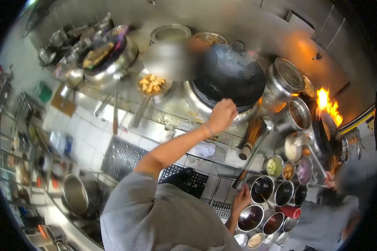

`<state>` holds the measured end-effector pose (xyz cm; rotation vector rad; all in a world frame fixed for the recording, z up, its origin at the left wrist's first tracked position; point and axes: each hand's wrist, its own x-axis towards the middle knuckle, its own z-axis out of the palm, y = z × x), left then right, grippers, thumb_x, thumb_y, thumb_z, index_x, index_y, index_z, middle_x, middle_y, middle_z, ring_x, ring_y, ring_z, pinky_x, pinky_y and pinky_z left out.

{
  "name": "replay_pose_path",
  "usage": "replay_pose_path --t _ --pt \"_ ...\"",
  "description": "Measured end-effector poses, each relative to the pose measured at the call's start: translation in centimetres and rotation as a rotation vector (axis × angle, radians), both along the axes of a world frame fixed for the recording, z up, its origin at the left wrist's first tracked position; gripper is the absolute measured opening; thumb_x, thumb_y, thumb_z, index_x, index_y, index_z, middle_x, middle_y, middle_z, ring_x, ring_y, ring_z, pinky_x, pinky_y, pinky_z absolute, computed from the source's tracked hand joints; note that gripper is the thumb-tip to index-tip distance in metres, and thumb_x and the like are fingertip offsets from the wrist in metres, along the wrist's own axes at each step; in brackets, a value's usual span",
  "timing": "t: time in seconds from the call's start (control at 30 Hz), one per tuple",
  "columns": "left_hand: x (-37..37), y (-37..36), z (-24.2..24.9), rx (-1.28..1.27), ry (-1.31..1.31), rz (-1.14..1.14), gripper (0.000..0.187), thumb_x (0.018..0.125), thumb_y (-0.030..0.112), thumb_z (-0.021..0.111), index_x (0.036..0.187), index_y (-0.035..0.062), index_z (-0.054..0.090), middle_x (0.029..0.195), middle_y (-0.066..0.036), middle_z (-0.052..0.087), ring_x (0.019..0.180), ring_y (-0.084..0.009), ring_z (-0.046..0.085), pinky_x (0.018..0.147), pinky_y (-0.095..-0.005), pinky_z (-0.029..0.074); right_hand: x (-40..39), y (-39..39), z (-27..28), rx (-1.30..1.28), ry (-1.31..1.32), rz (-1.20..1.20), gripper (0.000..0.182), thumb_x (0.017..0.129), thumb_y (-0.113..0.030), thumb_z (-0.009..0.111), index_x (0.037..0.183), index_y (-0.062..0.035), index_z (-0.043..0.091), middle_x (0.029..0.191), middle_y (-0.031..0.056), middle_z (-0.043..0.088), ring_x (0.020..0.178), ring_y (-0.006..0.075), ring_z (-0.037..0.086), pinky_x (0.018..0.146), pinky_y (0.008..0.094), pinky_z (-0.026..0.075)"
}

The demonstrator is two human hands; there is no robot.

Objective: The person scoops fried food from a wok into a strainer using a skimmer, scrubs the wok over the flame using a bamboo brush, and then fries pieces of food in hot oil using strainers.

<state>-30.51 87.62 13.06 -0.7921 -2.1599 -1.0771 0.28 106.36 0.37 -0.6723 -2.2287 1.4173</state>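
My left hand [223, 115] is closed at the near rim of a large black wok [232, 81]; whatever it grips is hidden. Smoke rises inside this wok, which sits over a steel burner ring [192, 100]. Down at the right, my right hand [241, 200] is beside a steel pot of dark sauce [262, 188]. Its fingers are partly hidden and too small to read. Just above it lies the dark handle end of a long ladle [255, 154]. A bamboo wok brush [252, 136] rests left of the ladle, near white folded cloths [243, 159].
Tall flames [329, 106] rise from another wok at the right, where a co-worker's hand [330, 180] holds a long handle. Several sauce pots [284, 192] crowd the right side. A strainer of yellow chunks [152, 83] lies left of my wok. Another wok [100, 56] stands at the far left.
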Motion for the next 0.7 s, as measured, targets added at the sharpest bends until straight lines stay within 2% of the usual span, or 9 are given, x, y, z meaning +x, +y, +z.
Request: replay_pose_path --t 0.07,0.2,0.33,0.4,0.43,0.53,0.63,0.67,0.7 --pt "-3.6 -0.4 -1.2 -0.036 0.032 0.081 0.015 0.08 0.013 0.062 0.071 0.0017 0.058 0.076 -0.015 0.056 0.078 -0.0351 0.054 0.071 -0.0425 0.046 -0.9 -1.0 0.9 -0.053 0.015 0.005 0.025 0.093 -0.009 0.053 0.112 0.0053 0.06 0.077 0.0036 0.059 0.066 0.0071 0.051 0.059 0.0215 0.043" --pt "-8.0 -0.5 -3.3 -0.591 -0.281 0.139 0.032 0.081 0.034 0.058 0.077 0.0031 0.066 0.085 -0.018 0.066 0.083 -0.0353 0.064 0.071 -0.0431 0.052 0.0 -2.4 1.5 0.214 0.128 0.075 0.021 0.089 -0.005 0.056 0.106 0.0044 0.064 0.082 0.0095 0.064 0.071 0.0117 0.057 0.064 0.0259 0.047" --pt "-6.3 -0.2 -1.3 -0.503 -0.401 0.397 0.036 0.077 0.037 0.055 0.079 0.0045 0.07 0.085 -0.019 0.067 0.081 -0.0345 0.066 0.075 -0.0446 0.052 2.6 -4.1 2.7 0.192 0.04 0.115 0.019 0.088 -0.004 0.056 0.103 0.0025 0.066 0.083 0.0135 0.067 0.071 0.015 0.059 0.065 0.0298 0.048" --pt "-6.2 -0.4 -1.9 -0.543 -0.443 0.425 0.04 0.079 0.041 0.05 0.081 0.007 0.071 0.085 -0.019 0.067 0.083 -0.0347 0.065 0.075 -0.0446 0.052 4.5 -4.7 4.7 0.088 -0.02 0.127 0.022 0.086 -0.004 0.055 0.105 0.0025 0.066 0.093 0.0221 0.066 0.083 0.0311 0.066 0.074 0.0366 0.05" --pt "-6.1 -0.6 -2.3 -0.616 -0.409 0.387 0.04 0.08 0.041 0.05 0.081 0.0069 0.071 0.084 -0.019 0.067 0.082 -0.0351 0.065 0.075 -0.045 0.052 5.3 -4.9 5.3 0.062 -0.022 0.102 0.022 0.085 -0.003 0.055 0.104 0.0033 0.065 0.092 0.0226 0.066 0.081 0.0329 0.066 0.074 0.0378 0.05" --pt "-5.6 -0.8 -2.2 -0.707 -0.379 0.302 0.04 0.082 0.041 0.05 0.079 0.0063 0.07 0.084 -0.019 0.067 0.082 -0.0371 0.064 0.076 -0.0466 0.051 8.2 -4.0 1.2 0.057 -0.015 -0.016 0.022 0.085 -0.003 0.055 0.103 0.0049 0.065 0.089 0.022 0.066 0.076 0.0309 0.065 0.072 0.036 0.05" --pt "-2.8 0.1 2.7 -0.795 -0.416 0.194 0.04 0.083 0.043 0.052 0.085 0.0083 0.071 0.091 -0.02 0.067 0.089 -0.0366 0.064 0.082 -0.0461 0.051 10.1 -3.9 1.2 -0.078 -0.034 -0.105 0.021 0.088 -0.003 0.055 0.105 0.0051 0.065 0.076 0.0124 0.063 0.066 0.0167 0.059 0.063 0.0284 0.048" --pt "-2.6 -0.1 3.8 -0.744 -0.365 0.144 0.041 0.083 0.043 0.054 0.08 0.0059 0.07 0.084 -0.022 0.066 0.084 -0.0373 0.064 0.08 -0.0455 0.051 10.4 -3.8 1.3 -0.067 -0.006 -0.137 0.02 0.088 -0.003 0.056 0.105 0.0048 0.065 0.071 0.0074 0.061 0.062 0.0109 0.055 0.058 0.025 0.046" --pt "-2.4 -0.5 5.4 -0.673 -0.339 0.076 0.04 0.082 0.042 0.056 0.076 0.0048 0.069 0.078 -0.022 0.065 0.078 -0.0377 0.064 0.074 -0.0451 0.051 10.8 -3.8 1.2 -0.064 0.001 -0.161 0.02 0.088 -0.003 0.056 0.105 0.0048 0.065 0.071 0.0074 0.061 0.062 0.0109 0.055 0.058 0.025 0.046"
